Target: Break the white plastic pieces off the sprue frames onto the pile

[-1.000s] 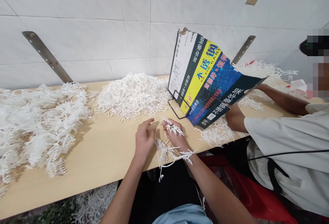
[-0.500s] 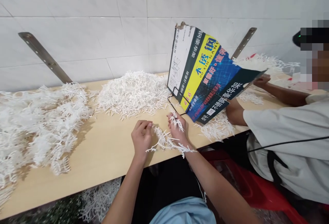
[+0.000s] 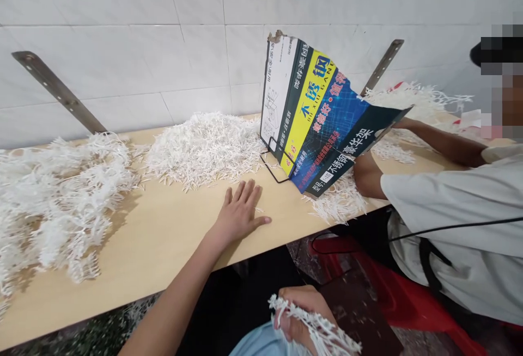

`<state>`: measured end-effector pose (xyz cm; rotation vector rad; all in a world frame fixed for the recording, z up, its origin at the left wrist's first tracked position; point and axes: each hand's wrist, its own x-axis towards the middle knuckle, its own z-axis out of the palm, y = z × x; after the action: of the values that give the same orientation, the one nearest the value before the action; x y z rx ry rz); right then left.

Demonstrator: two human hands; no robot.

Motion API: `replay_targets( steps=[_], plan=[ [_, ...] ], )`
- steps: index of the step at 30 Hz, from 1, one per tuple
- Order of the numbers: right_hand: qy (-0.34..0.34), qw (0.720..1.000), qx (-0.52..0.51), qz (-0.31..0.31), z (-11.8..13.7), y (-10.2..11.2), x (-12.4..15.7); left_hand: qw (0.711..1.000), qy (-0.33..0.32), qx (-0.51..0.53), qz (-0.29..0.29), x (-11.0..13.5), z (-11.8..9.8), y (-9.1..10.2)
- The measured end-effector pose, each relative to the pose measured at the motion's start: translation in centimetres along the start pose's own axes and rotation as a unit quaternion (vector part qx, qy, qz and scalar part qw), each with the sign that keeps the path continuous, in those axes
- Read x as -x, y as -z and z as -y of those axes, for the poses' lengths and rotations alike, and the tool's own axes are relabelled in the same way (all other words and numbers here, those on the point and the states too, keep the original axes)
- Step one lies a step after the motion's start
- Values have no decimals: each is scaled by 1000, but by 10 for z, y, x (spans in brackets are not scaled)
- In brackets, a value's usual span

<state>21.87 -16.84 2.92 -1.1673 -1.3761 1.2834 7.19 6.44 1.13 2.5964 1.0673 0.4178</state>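
My left hand (image 3: 240,210) lies flat on the tabletop (image 3: 171,247), fingers spread and nothing in it. Down by my lap, below the table edge, my right hand (image 3: 304,312) is closed around a bunch of white branched plastic sprigs (image 3: 327,329). Some of the sprigs stick out past the fingers. Beyond my left hand rises a pile of small white pieces (image 3: 208,146). Larger tangled white sprigs (image 3: 77,198) are heaped on the left of the table.
A printed cardboard panel (image 3: 314,111), held by a black wire stand (image 3: 278,173), rises on the right. Behind it a co-worker's arms (image 3: 441,141) reach over more white pieces (image 3: 341,201). Metal brackets (image 3: 61,92) run along the tiled wall. A red stool (image 3: 392,290) stands below right.
My right hand has drawn back from the table to my lap with the white sprigs. My left hand has opened and flattened on the tabletop. The sprigs between my forearms are gone from there.
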Motion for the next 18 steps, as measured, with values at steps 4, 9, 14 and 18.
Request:
replay_targets(
  steps=[4, 9, 14, 18],
  plan=[
    [-9, 997, 34, -63, 6, 8, -5, 983, 119, -54, -128, -38, 13, 18],
    [-99, 971, -168, -140, 3, 22, -34, 947, 101, 48, -300, -15, -14, 47],
    [-140, 928, -335, -80, 13, 37, -110, 898, 97, 387, -188, 41, -43, 27],
    [-124, 946, -299, 13, 18, 33, -175, 823, 148, 523, -163, 42, -29, 7]
  ],
)
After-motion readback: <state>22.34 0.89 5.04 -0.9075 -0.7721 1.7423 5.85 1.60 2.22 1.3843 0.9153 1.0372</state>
